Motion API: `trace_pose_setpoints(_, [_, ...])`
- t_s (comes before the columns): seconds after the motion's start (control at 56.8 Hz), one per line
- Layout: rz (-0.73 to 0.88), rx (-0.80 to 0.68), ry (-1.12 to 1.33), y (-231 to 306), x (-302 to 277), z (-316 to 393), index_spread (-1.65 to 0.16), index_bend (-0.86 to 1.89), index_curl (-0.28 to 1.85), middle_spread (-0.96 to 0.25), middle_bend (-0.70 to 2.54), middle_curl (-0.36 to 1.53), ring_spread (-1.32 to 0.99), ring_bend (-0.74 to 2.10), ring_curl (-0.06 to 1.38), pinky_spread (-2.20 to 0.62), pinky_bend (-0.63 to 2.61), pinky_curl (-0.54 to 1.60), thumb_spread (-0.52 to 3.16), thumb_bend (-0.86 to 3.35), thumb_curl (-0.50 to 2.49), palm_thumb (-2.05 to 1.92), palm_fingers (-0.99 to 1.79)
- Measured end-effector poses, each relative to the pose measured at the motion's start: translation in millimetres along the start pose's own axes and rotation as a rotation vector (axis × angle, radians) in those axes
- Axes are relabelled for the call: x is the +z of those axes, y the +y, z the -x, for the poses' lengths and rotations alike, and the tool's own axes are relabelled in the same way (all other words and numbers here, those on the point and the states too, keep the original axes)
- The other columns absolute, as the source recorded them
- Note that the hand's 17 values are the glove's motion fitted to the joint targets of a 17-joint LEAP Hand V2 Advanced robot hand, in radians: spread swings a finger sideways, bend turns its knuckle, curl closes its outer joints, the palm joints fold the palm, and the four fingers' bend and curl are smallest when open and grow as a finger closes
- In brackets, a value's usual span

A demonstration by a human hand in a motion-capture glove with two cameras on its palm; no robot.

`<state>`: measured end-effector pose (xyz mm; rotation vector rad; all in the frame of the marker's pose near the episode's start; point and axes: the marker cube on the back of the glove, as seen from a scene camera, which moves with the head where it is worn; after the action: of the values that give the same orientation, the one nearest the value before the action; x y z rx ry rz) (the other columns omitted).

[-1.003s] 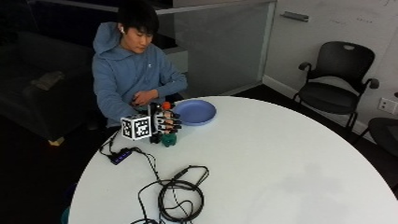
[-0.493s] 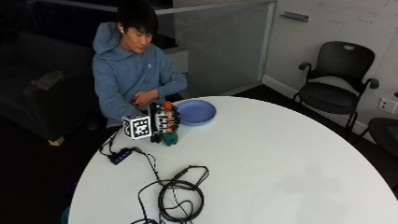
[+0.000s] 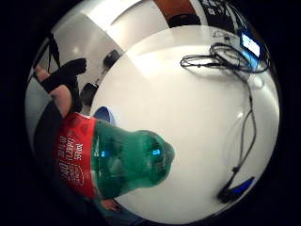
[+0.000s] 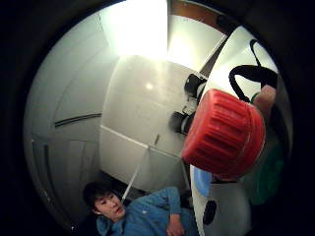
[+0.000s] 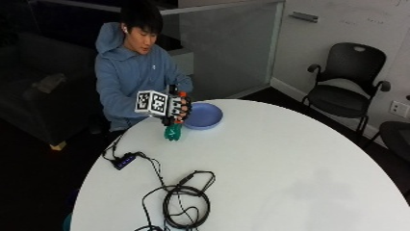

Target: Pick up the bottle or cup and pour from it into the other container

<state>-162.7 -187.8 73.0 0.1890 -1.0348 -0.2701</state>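
A green plastic bottle [image 5: 172, 132] with a red cap [image 5: 183, 94] and a red label is gripped round its middle by my gloved right hand [image 5: 179, 107]. It hangs just above the white table [image 5: 275, 168], leaning slightly toward a blue plate [image 5: 205, 115] right beside it. In the little finger side palm view, the bottle's green base [image 3: 136, 160] and red label [image 3: 70, 155] fill the space near the palm, with the plate [image 3: 104, 115] behind. The thumb side palm view shows the closed red cap [image 4: 224, 132] close up.
A coil of black cables [image 5: 185, 202] and a small hub [image 5: 125, 161] lie on the near-left part of the table. Black office chairs [image 5: 346, 82] stand beyond the far edge. The right half of the tabletop is bare white surface.
My hand has risen and shifted a little toward the plate, taking the bottle with it. The bottle's base has come up off the table, and its cap now sits higher.
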Motion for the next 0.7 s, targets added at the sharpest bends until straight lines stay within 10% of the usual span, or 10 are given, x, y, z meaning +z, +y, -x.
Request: trace_pose_setpoints(0.704, [0.590, -0.193, 1.341, -5, 99, 113, -0.10, 0.25, 0.53, -0.04, 0.29, 0.51, -0.13, 0.42, 0.46, -0.11, 0.46, 0.35, 0.15, -0.04, 0.73, 1.01, 1.25])
